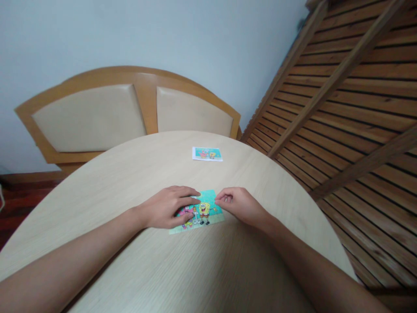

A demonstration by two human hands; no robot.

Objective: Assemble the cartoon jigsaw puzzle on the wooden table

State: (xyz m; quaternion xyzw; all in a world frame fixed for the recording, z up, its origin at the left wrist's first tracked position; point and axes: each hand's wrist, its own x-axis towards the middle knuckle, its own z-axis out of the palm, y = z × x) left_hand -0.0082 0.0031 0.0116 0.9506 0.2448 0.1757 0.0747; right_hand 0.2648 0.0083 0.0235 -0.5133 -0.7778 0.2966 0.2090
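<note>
A cartoon jigsaw puzzle (206, 208) lies flat on the round table, with a yellow square figure, a pink figure and a turquoise background. My left hand (171, 206) rests palm down over its left part, fingers stretched out and apart, hiding much of that side. At the upper right edge of the puzzle, my right hand (236, 202) has thumb and index finger pinched together. Whatever might be between those fingertips is too small or hidden to make out. That hand also covers the puzzle's upper right corner.
Farther back on the pale wooden table (137, 174) lies a small picture card (207, 154) with similar cartoon figures. Beyond the table's edge stands a wooden bench back (151, 100) with cream padded panels. A slatted wooden partition (342, 95) is on the right.
</note>
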